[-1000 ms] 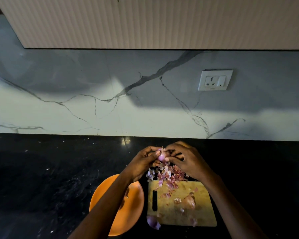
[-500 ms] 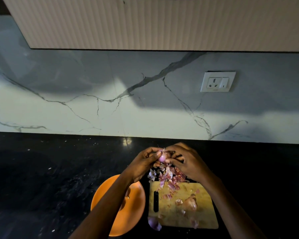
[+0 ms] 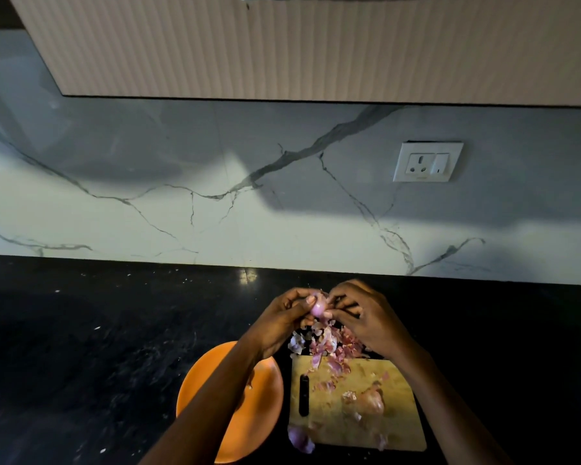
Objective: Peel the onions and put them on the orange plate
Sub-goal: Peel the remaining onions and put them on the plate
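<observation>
Hardly anything had shifted over the last second: both hands stayed raised at the lower centre of the frame, working the same small, pinkish-purple onion (image 3: 317, 307), and only the view itself had tilted slightly. The left hand (image 3: 282, 325) gripped the bulb, thumb and fingers curled round it, while the right hand (image 3: 366, 322) pinched at its side, fingertips bent in close, apparently tugging at a strip of skin. To do this step well, the person would probably need to hold the bulb steady in the left hand and draw the dry skin off in long strips with the right.

Below the hands lay a heap of thin, papery purple-and-white onion peels (image 3: 327, 347), spilling over the far edge of a rectangular pale wooden chopping board (image 3: 399, 431) with a dark slot handle. On the board sat a rounded, brownish unpeeled onion (image 3: 369, 402), its skin dull and flaky, and a purple piece (image 3: 299, 439) rested at the board's near left corner. Just left of the board stood the round, smooth orange plate (image 3: 262, 417), partly hidden by the left forearm; whether any peeled onions lay on it could not be told. Everything rested on a glossy black speckled stone countertop (image 3: 98, 347).
</observation>
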Motion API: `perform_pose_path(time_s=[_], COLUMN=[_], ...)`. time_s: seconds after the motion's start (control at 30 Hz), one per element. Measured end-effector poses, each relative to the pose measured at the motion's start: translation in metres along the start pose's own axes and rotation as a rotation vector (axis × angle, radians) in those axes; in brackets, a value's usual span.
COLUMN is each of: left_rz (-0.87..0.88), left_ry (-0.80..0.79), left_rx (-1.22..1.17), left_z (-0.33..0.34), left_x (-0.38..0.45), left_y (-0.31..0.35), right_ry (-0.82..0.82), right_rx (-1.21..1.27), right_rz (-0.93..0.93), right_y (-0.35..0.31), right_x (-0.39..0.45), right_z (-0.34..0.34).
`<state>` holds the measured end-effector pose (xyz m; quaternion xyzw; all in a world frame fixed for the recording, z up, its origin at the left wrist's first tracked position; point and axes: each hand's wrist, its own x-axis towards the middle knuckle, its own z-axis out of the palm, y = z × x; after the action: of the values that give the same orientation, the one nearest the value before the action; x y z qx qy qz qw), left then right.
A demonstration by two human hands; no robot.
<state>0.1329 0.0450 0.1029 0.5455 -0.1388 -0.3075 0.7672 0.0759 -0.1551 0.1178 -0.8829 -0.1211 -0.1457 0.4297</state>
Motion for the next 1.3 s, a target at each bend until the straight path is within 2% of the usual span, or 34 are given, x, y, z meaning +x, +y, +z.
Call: perform_pose_path(time_s=[0.2, 0.4, 0.53, 0.83, 1.07, 1.17, 1.3], left_rz=[-0.004, -0.006, -0.025, -0.025, 0.028, 0.022, -0.002], left_ry=[0.015, -0.034, -0.039, -0.047, 0.038, 0.059, 0.077], left_rx=[-0.052, -0.080, -0.119, -0.163, -0.178, -0.222, -0.286], left_z=[0.001, -0.003, -0.004, -0.002, 0.007, 0.008, 0.010], left_x=[0.000, 0.001, 0.001, 0.001, -0.001, -0.003, -0.001], left_y=[-0.003, -0.003, -0.002, -0.002, -0.003, -0.005, -0.007], right_ry=[0.021, 0.045, 0.050, 0.045, 0.112, 0.091, 0.028], right_rx=[0.087, 0.030, 0.136, 0.081, -0.011, 0.050, 0.197], right_rz=[0.056, -0.017, 0.052, -0.039, -0.115, -0.086, 0.070], right_y=[-0.003, -0.003, -0.006, -0.002, 0.004, 0.002, -0.002], right_x=[0.001, 0.000, 0.000, -0.001, -0.005, -0.006, -0.004], right_z=[0.003, 0.002, 0.004, 0.006, 0.009, 0.009, 0.009])
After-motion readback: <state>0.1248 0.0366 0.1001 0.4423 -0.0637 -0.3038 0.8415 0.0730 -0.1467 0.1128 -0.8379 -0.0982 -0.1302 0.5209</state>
